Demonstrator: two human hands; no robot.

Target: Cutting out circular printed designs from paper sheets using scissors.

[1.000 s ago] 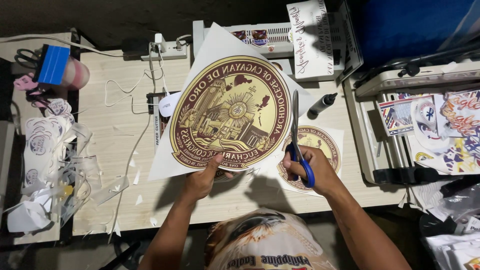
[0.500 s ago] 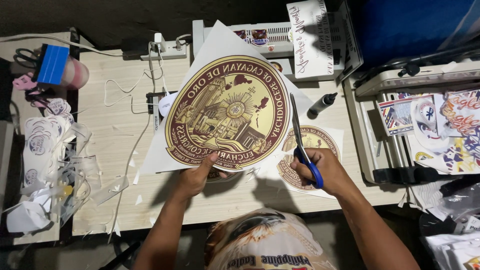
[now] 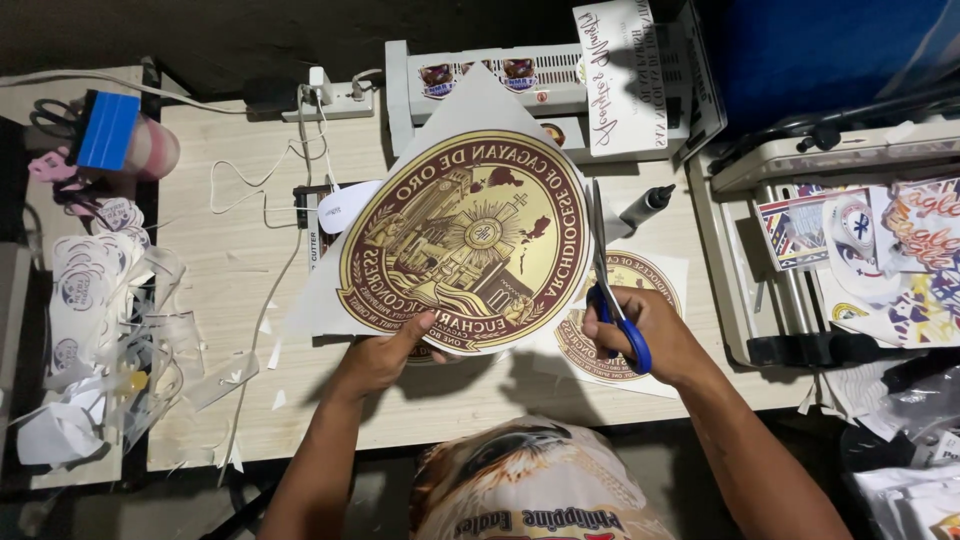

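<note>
My left hand point(image 3: 385, 352) pinches the near edge of a large white sheet printed with a round maroon and gold seal point(image 3: 462, 244), held up above the wooden table point(image 3: 230, 300). My right hand point(image 3: 645, 335) grips blue-handled scissors point(image 3: 612, 300); their blades run along the seal's right rim, cutting the white margin. A second, smaller sheet with a similar round seal point(image 3: 640, 285) lies flat on the table under my right hand.
A white laminator point(image 3: 480, 80) and a power strip point(image 3: 335, 95) stand at the table's far edge. A black marker point(image 3: 648, 203) lies beside the sheet. Paper offcuts and round stickers point(image 3: 95, 300) pile at the left. A machine with printed stickers point(image 3: 860, 240) sits at right.
The sheet has been turned a little in my left hand, and the scissors have advanced along the seal's right edge, with my right hand shifting slightly toward me.
</note>
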